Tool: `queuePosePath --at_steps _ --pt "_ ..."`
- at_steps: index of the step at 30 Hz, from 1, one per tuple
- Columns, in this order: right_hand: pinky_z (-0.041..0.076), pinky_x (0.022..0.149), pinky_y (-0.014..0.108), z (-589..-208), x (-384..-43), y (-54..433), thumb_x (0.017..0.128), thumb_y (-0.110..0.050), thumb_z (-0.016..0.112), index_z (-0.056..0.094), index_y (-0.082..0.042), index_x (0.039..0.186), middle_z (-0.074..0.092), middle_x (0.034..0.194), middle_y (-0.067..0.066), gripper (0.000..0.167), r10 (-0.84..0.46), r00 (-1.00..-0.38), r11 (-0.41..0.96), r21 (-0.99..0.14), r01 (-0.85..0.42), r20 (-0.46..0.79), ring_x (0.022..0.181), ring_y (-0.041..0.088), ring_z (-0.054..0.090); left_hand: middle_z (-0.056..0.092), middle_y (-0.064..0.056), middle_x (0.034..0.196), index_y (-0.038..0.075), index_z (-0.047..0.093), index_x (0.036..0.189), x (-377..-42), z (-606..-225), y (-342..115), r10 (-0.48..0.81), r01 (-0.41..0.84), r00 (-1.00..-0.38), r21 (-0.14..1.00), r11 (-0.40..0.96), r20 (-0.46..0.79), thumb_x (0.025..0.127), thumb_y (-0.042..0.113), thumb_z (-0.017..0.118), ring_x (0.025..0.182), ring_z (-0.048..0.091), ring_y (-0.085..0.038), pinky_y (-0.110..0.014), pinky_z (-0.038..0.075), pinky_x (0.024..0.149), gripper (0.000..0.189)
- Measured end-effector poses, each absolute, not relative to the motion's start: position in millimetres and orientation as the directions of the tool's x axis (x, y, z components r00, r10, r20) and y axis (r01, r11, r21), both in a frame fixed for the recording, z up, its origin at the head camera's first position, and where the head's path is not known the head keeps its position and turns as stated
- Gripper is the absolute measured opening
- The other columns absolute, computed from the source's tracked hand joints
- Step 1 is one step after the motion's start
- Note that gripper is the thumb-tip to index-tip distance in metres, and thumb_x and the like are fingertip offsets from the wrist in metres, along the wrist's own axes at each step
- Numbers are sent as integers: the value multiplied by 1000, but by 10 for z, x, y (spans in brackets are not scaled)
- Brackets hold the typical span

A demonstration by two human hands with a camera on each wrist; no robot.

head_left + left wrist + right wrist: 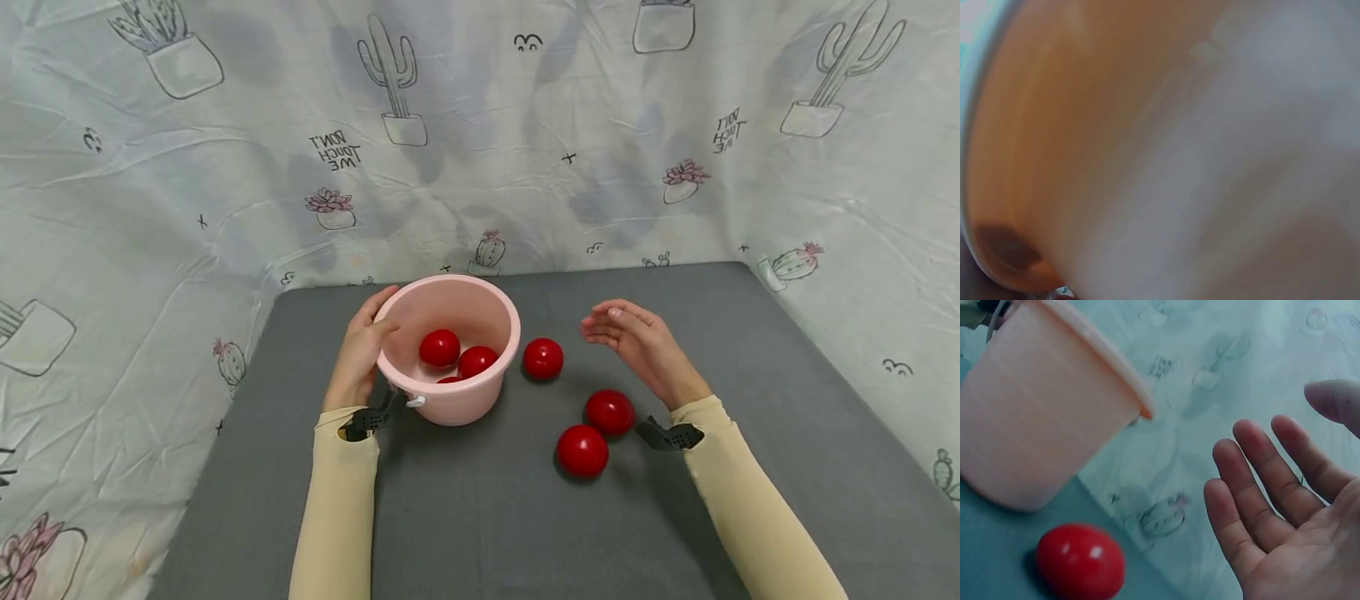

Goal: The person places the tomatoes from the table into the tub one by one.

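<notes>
A pink plastic bucket (459,406) stands on the grey table in the head view, its mouth tilted toward me. My left hand (354,358) grips its left rim, thumb over the edge and fingers along the outside. Inside lie a red ball (439,347), a second red ball (477,361) and part of a third. To the right, my right hand (647,343) hovers with nothing in it, fingers extended and thumb apart in the right wrist view. One loose red ball (543,358) sits between bucket and right hand. The bucket's wall (1054,125) fills the left wrist view, hiding the balls.
Two more red balls, one nearer (582,451) and one farther (610,412), lie side by side below my right hand. A pale cloth (480,192) printed with cacti hangs behind the grey table (480,517) and along its sides.
</notes>
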State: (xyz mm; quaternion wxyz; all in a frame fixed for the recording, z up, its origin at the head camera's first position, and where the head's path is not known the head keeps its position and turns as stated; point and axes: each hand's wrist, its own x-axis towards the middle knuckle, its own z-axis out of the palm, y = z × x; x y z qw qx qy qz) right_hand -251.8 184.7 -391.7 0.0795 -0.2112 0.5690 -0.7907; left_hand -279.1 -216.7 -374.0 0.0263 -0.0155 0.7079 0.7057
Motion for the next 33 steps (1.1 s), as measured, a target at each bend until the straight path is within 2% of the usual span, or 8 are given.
queuePosePath --at_steps 7,13,16,19,26,33 --pt "51 104 30 -4236 -2386 1975 108 -16 44 59 0 124 71 116 4 27 -359 -909 -296 -949 -106 213 115 19 66 44 -2 156 22 40 156 -2803 -3774 -2168 7 -62 -998 998 3 -62 98 5 43 136 45 -24 -44 41 116 60" --pt "47 106 25 -4417 -2298 2028 107 -17 49 60 1 126 70 119 0 29 -329 -931 -90 -987 -134 156 119 18 64 43 -1 156 22 41 155 -2806 -3799 -2169 5 -69 -998 998 3 -69 98 6 43 137 45 -24 -44 40 117 59" --pt "46 106 24 -4500 -2257 2058 106 -21 50 59 1 127 69 122 3 32 -318 -940 11 -991 -136 125 122 21 62 44 -1 156 22 41 155 -2806 -3809 -2163 10 -70 -998 998 -2 -70 98 6 43 137 45 -24 -44 40 117 59" --pt "46 106 25 -4582 -2231 2082 106 -20 50 58 4 128 68 126 7 34 -316 -941 43 -989 -140 119 125 24 59 44 -1 156 21 41 155 -2803 -3804 -2155 13 -66 -998 998 -5 -65 98 5 44 136 45 -23 -43 40 116 60" --pt "47 100 19 -4754 -2224 2101 105 -23 50 57 2 133 66 133 3 38 -293 -953 74 -992 -104 78 125 18 57 44 -2 156 22 42 154 -2803 -3761 -2170 14 -59 -998 998 3 -59 96 3 44 136 46 -21 -35 41 110 62" --pt "49 95 18 -4867 -2212 2083 103 -19 55 59 0 133 64 134 13 36 -309 -946 149 -978 -145 93 120 9 57 44 -1 156 22 42 154 -2820 -3747 -2166 16 -72 -997 997 17 -72 96 5 43 136 46 -22 -34 43 109 60"
